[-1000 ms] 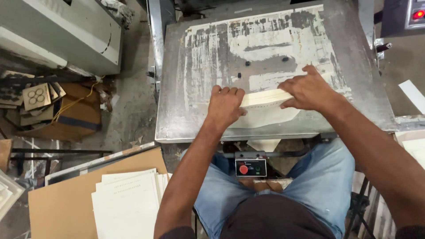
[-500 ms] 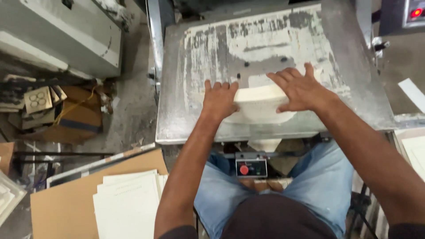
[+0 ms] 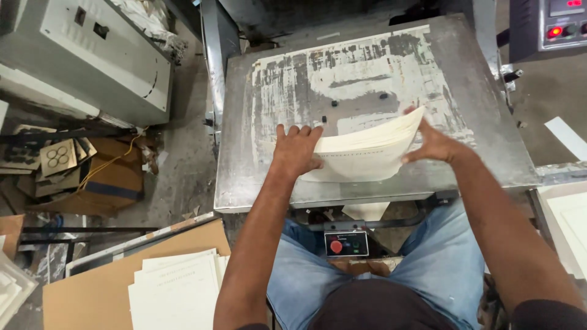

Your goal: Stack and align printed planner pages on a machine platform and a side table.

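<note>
A stack of cream paper sheets (image 3: 367,153) lies tilted on the worn metal machine table (image 3: 367,67), its right edge raised off the surface. My left hand (image 3: 298,150) presses down on the stack's left end with fingers curled over its edge. My right hand (image 3: 435,143) grips the raised right edge, fingers spread behind the sheets. Both forearms reach in from the bottom of the view over my blue jeans.
A small control box with a red button (image 3: 346,243) hangs under the table front. More cream sheets (image 3: 174,290) lie on brown cardboard at lower left. A grey machine housing (image 3: 85,58) stands upper left. A panel with a red light (image 3: 559,24) sits upper right.
The stack lay flat under both hands; my right hand has since lifted its right edge, tilting the sheets upward, while my left hand stayed on the left end.
</note>
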